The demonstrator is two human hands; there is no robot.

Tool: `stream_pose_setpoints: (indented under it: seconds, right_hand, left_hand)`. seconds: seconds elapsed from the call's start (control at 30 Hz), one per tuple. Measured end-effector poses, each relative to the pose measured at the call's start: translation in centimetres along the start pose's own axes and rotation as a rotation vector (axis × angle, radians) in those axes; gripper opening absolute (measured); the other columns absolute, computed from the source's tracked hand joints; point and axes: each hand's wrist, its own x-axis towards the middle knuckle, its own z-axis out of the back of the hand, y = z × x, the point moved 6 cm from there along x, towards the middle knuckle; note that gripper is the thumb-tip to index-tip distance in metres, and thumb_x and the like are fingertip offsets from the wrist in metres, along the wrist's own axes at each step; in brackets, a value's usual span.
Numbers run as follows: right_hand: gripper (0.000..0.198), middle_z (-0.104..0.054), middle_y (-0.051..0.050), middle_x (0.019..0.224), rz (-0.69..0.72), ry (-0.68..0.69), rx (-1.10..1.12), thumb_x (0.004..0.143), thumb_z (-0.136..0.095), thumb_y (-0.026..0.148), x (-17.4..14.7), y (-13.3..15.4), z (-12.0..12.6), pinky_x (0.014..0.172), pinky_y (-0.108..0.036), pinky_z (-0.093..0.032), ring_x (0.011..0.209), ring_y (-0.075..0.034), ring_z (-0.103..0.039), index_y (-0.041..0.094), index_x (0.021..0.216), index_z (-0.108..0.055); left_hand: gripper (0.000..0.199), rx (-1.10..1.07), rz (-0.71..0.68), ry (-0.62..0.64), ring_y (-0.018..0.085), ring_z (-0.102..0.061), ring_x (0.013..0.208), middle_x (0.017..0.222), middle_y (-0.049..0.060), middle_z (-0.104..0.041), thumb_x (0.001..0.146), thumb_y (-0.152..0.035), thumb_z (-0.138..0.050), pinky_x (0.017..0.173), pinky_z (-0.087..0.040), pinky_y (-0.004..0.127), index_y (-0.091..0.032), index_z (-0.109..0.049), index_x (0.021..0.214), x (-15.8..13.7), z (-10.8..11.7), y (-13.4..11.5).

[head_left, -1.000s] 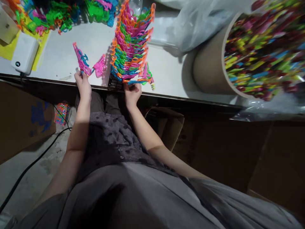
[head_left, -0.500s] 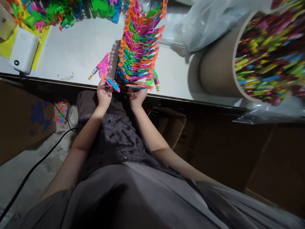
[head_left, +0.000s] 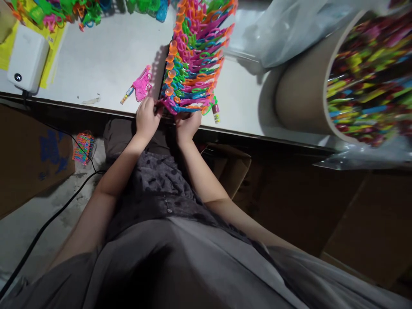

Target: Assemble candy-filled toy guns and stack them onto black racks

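A long row of bright plastic toy guns (head_left: 196, 73), packed upright side by side in orange, pink, green and blue, runs away from the table's front edge. My left hand (head_left: 148, 118) is closed at the near left corner, its fingertips pinching a pink and blue toy gun (head_left: 169, 105). At the near right end, my right hand (head_left: 188, 127) curls its fingers against the front toy gun; part of its grip is hidden. Left of the row lies a loose pink toy gun (head_left: 141, 86) with a small candy-filled tube (head_left: 127, 95). Another tube (head_left: 216, 113) lies to the right.
A large round tub (head_left: 299, 90) full of colourful sticks stands at right, beside clear plastic bags (head_left: 289, 30). A white power bank (head_left: 28, 58) rests at left on yellow sheets. More plastic toys (head_left: 86, 13) are heaped behind. Cardboard boxes (head_left: 32, 159) stand below the table.
My left hand has brought the blue and pink toy gun right and up against the row's near end. The orange piece at my right hand now sits in line with the row.
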Motion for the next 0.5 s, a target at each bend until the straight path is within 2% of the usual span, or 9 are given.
stream_pose_setpoints:
  seconds: [0.1, 0.27, 0.4, 0.5]
  right_hand:
    - [0.026, -0.052, -0.003, 0.079, -0.005, -0.051, -0.039, 0.085, -0.044, 0.04, 0.4, 0.4, 0.1, 0.081, -0.048, -0.047, 0.085, -0.021, -0.057, 0.016, 0.079, -0.053]
    - [0.021, -0.052, -0.002, 0.07, -0.013, 0.008, -0.044, 0.08, -0.051, 0.038, 0.9, 0.6, 1.3, 0.071, -0.041, -0.05, 0.072, -0.019, -0.057, 0.017, 0.079, -0.053]
    - [0.022, -0.053, -0.002, 0.07, -0.045, -0.007, -0.035, 0.08, -0.05, 0.039, 0.8, -0.5, 2.6, 0.067, -0.039, -0.049, 0.069, -0.018, -0.057, 0.017, 0.079, -0.052]
    - [0.023, -0.054, -0.003, 0.074, -0.03, 0.01, -0.041, 0.083, -0.046, 0.039, 0.8, -0.9, 2.6, 0.07, -0.04, -0.049, 0.076, -0.02, -0.059, 0.017, 0.08, -0.052]
  left_hand:
    - [0.015, 0.022, 0.013, -0.019, 0.024, -0.055, 0.111, 0.1, 0.008, -0.058, 0.087, -0.034, -0.053, 0.096, -0.044, 0.04, -0.02, -0.053, 0.095, 0.5, -0.1, -0.6]
    - [0.012, 0.018, 0.037, -0.032, 0.022, -0.058, 0.105, 0.103, 0.007, -0.061, 0.085, -0.026, -0.056, 0.094, -0.046, 0.038, -0.021, -0.053, 0.096, 0.2, 0.0, -2.1]
    - [0.009, 0.035, 0.065, -0.01, 0.022, -0.057, 0.109, 0.1, 0.005, -0.062, 0.085, -0.023, -0.056, 0.099, -0.044, 0.04, -0.021, -0.053, 0.093, -0.6, -0.9, -3.2]
    - [0.01, 0.078, 0.086, 0.0, 0.024, -0.053, 0.115, 0.098, 0.005, -0.062, 0.083, -0.019, -0.058, 0.108, -0.036, 0.046, -0.021, -0.053, 0.091, -0.6, -1.5, -3.4]
